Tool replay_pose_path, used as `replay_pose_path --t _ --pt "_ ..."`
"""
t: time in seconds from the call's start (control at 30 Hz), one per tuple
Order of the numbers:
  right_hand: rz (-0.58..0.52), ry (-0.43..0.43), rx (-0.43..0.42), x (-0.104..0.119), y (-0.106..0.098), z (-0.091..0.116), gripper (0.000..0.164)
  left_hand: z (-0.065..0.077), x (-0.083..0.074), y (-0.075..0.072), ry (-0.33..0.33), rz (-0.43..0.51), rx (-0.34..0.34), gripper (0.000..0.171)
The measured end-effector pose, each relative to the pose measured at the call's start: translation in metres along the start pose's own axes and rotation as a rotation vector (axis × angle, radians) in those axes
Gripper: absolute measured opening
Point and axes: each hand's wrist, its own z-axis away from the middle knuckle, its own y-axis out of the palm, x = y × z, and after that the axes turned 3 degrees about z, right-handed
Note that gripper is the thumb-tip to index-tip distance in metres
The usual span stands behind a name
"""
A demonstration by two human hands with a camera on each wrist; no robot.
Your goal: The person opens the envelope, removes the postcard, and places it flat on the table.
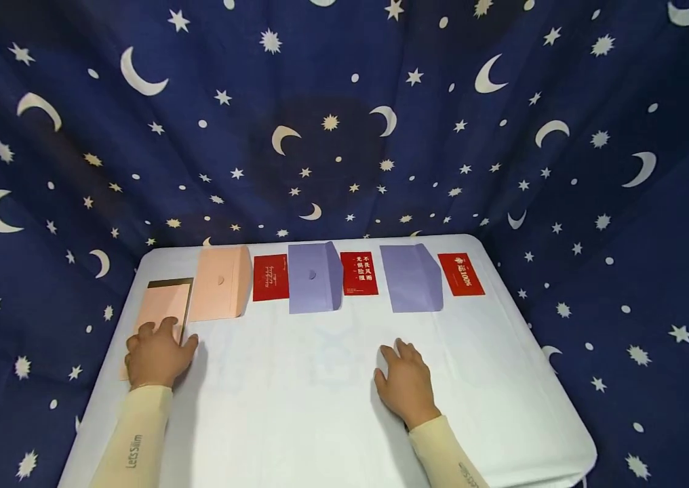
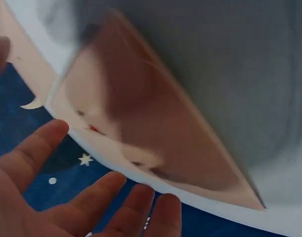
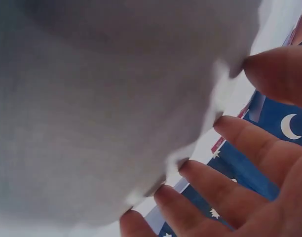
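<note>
At the table's left side, a pale pink rectangle [image 1: 164,303] with a dark strip along its top edge lies flat, its kind unclear. My left hand [image 1: 158,356] is over its lower part, fingers spread and loosely bent. In the left wrist view the glossy pink piece [image 2: 156,118] shows beyond the fingers [image 2: 111,187], which grip nothing; whether they touch it I cannot tell. My right hand [image 1: 407,383] rests on the white cloth, right of the middle. Its fingertips [image 3: 195,170] touch the cloth in the right wrist view, with nothing held.
Along the back lie a peach envelope [image 1: 220,281], a red card [image 1: 270,277], a purple envelope [image 1: 314,278], another red card [image 1: 359,273], a second purple envelope [image 1: 410,278] and a third red card [image 1: 461,274]. A blue star-and-moon curtain [image 1: 344,176] surrounds the white table [image 1: 296,407].
</note>
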Motion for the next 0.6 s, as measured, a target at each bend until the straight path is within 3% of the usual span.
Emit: replay_pose_path --t 0.07,0.2,0.6 --pt "0.003 0.001 0.0 -0.001 -0.002 0.003 0.048 -0.006 0.014 -0.004 -0.06 -0.025 0.072 0.073" --pt "0.021 0.003 0.0 0.001 -0.003 0.004 0.048 -0.016 0.027 -0.004 -0.079 -0.038 0.164 0.083" --pt "0.026 0.011 0.01 0.001 0.003 0.006 0.045 -0.018 0.049 0.002 -0.095 0.001 0.105 0.055"
